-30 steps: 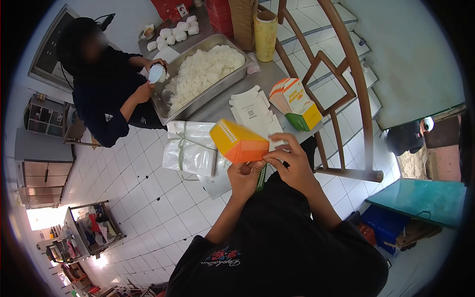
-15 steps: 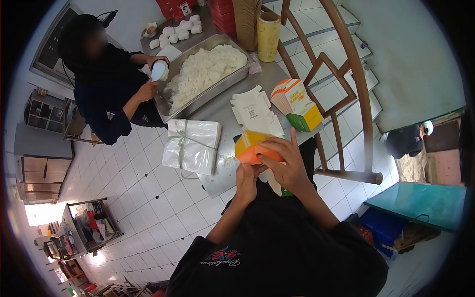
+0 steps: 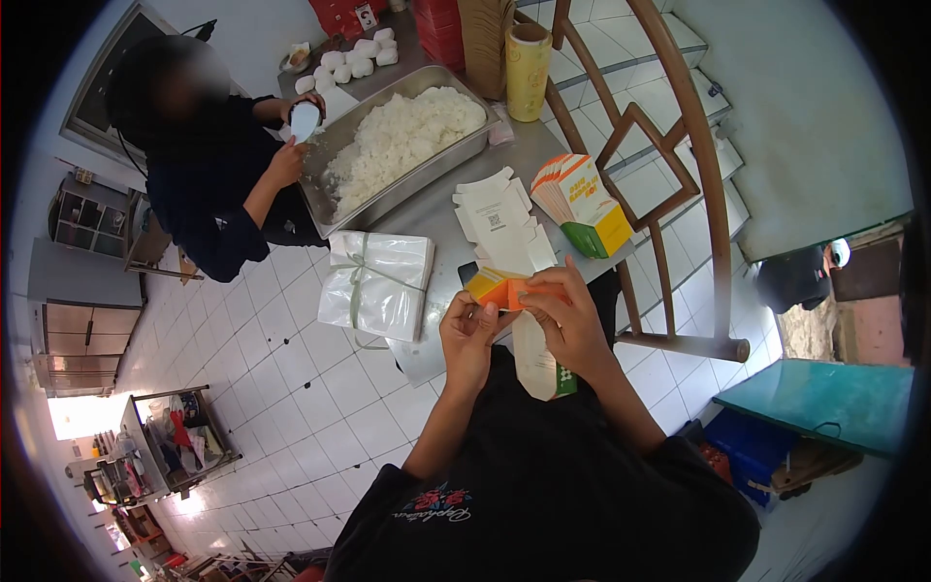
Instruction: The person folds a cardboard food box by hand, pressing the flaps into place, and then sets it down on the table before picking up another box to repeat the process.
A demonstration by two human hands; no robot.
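Observation:
A partly folded cardboard food box (image 3: 500,291), orange and yellow with a pale flap and a green end hanging toward my shirt, is held between both hands at the table's near edge. My left hand (image 3: 469,339) pinches its left side, thumb on the orange panel. On its right side, my right hand (image 3: 565,320) closes its fingers over an orange flap. Just beyond lies an unfolded white carton (image 3: 497,221) with a printed square code. Nested boxes (image 3: 582,206) in orange, white and green sit to its right.
A steel tray of rice (image 3: 396,145) stands on the metal table; a co-worker (image 3: 199,160) beside it holds a white scoop. A tied stack of white plastic-wrapped sheets (image 3: 376,284) is left of my hands. A yellow film roll (image 3: 528,73) stands by the brown railing (image 3: 713,175).
The box has tilted and opened in my hands, its pale flap now showing lower down. My left hand has shifted left and up. The co-worker's hands have moved slightly away from the rice.

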